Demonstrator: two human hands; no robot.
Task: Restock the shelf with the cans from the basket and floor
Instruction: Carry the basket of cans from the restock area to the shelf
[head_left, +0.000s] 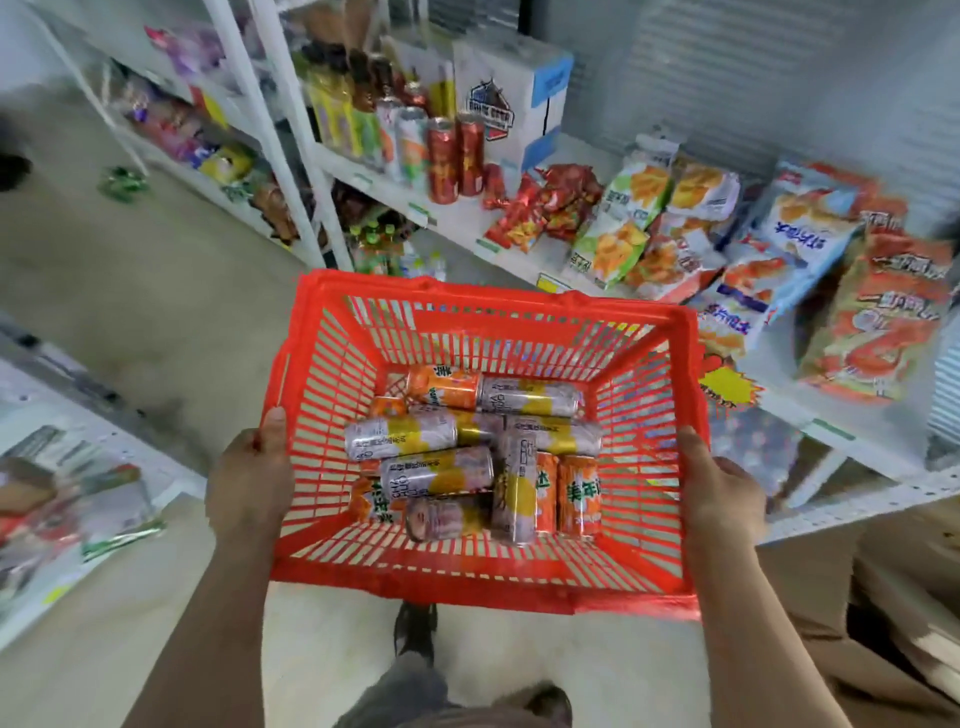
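Basket (644, 374) w/ cans (467, 452) | L hand (249, 483) + R hand (727, 499) fingers gripping side rims | arms fwd

One red basket (488, 332); two hands; two red cans (456, 156) upright on the shelf (395, 195)

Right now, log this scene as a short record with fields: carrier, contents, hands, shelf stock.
carrier: red basket, held off the floor by both side rims
contents: orange cans and silver-and-yellow cans, all lying on their sides
left hand: grip on the basket's left rim
right hand: grip on the basket's right rim
shelf stock: upright red cans beside a white carton; snack bags to their right
cans shelved from the basket: cannot tell
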